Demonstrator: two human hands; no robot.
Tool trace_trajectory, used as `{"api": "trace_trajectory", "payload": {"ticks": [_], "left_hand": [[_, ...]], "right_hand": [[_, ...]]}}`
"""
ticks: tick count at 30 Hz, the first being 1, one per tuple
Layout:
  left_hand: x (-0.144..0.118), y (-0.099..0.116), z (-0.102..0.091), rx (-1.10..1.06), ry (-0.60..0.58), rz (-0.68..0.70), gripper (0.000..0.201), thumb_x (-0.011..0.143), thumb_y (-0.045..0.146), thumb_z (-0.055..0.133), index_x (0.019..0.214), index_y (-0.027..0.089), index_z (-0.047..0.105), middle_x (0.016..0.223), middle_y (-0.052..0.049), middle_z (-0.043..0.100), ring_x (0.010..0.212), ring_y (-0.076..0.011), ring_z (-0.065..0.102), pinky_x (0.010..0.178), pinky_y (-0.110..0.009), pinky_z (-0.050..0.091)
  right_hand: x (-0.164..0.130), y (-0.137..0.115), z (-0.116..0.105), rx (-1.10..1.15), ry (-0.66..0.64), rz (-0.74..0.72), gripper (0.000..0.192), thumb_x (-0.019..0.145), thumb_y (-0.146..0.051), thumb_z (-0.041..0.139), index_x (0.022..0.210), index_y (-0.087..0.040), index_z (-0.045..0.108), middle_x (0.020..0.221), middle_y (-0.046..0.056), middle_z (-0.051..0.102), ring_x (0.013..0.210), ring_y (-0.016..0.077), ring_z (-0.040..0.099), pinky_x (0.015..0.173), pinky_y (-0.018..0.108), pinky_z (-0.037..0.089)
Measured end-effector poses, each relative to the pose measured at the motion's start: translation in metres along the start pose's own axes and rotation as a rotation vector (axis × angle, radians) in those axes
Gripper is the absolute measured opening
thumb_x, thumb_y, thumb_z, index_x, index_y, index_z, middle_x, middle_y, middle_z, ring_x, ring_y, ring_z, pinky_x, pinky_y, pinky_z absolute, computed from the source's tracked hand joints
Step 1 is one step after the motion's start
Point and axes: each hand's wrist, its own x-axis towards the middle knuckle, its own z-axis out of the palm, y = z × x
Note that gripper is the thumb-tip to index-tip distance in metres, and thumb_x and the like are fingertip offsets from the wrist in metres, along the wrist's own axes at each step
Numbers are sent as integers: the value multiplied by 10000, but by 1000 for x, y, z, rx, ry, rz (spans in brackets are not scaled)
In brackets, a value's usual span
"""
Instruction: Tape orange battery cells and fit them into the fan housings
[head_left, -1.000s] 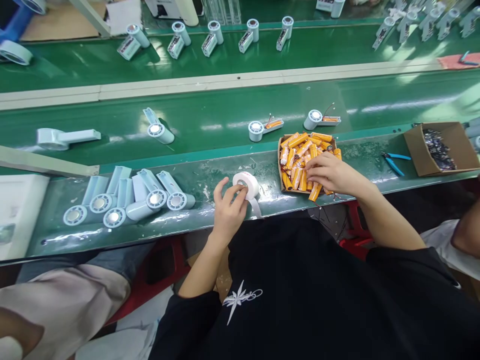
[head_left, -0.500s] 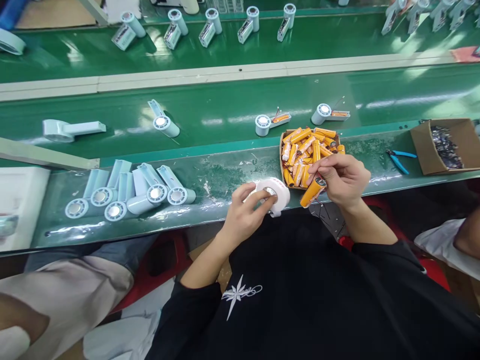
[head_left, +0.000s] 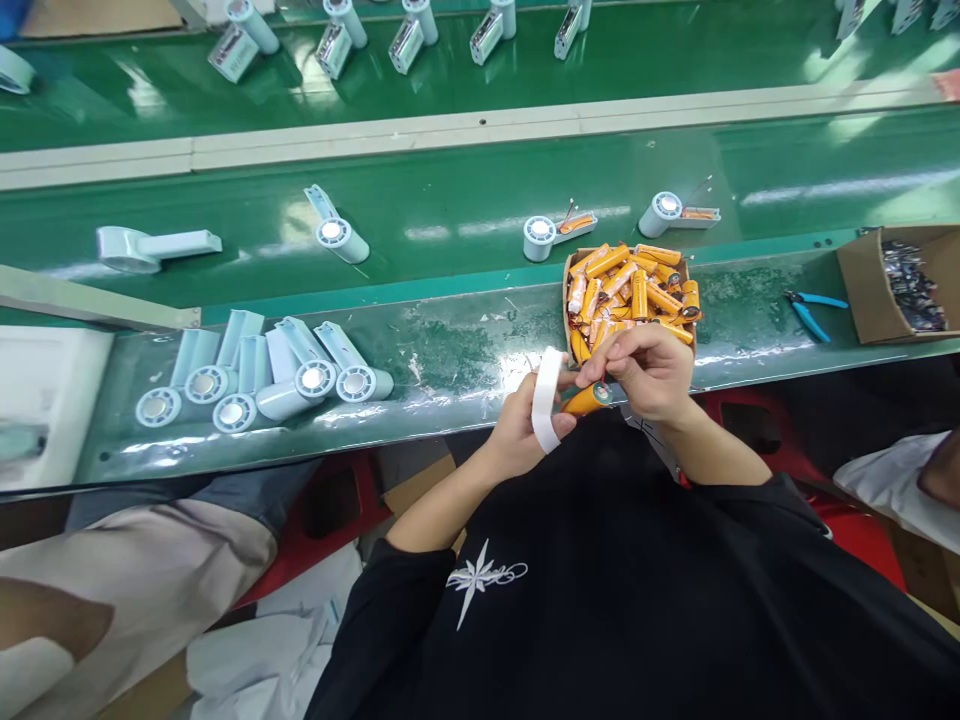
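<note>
My left hand (head_left: 516, 430) has a roll of white tape (head_left: 547, 400) round its fingers, turned edge-on to me. An orange cylindrical battery (head_left: 586, 401) lies between my two hands, its lower end at my left fingers. My right hand (head_left: 651, 372) is closed in a pinch at the thin wires near the battery's upper end. Just behind both hands, many similar orange batteries (head_left: 619, 290) fill a small cardboard box (head_left: 568, 285). Part of the held battery is hidden by my left hand and the tape.
Pale blue fan housings (head_left: 356, 382) lie grouped at left on the bench (head_left: 465, 350). More housings (head_left: 539, 238) sit on the green belt (head_left: 450, 190). At right are blue-handled cutters (head_left: 810, 318) and a carton (head_left: 862, 290) of small dark parts. Seated people flank me.
The tape roll has turned from face-up to edge-on over my left fingers. My right hand has moved left with the battery, bringing it against my left hand.
</note>
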Motion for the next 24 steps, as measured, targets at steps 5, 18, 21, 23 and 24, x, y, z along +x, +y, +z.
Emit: {"api": "trace_trajectory", "payload": {"ticks": [5,18,21,23,24], "left_hand": [[7,4,4,40,191,16,395,1029,523,772,1297,238,715,1209,-97,813,1140,-279,790,973,-441,663],[11,6,-34,697,251,431,312,989,331,821,1235,199,682,1233,-131,795,1331,-374,674,1095,-607,614],[6,4,-48,810,29,367,195,978,203,740,1163,187,678,1236,-138,775,1420,-418,629,1168,-667,574],[3,4,-54,849,-76,289,246,950,94,669,1179,179,689,1162,-128,766,1456,-425,614,1210,-676,549],[2,4,-56,861,-105,260,282,945,58,638,1193,177,696,1119,-121,761,1470,-422,609,1226,-673,542]], "right_hand": [[-2,1,-1,3,-1,53,221,1027,-457,791,1047,-255,703,903,27,809,858,203,831,774,338,707],[-8,5,-7,62,149,290,475,730,-455,1050,1059,-250,776,1043,37,877,916,243,863,767,314,717],[-2,-6,-23,-39,49,325,478,746,-449,1040,1116,-251,810,1025,31,873,946,258,863,755,322,717],[0,-11,-30,-94,-15,389,516,765,-423,1030,1199,-258,806,970,18,867,941,257,861,762,322,711],[0,-13,-32,-127,-24,412,507,762,-405,1033,1194,-258,812,938,13,863,912,249,859,765,318,704]]}}
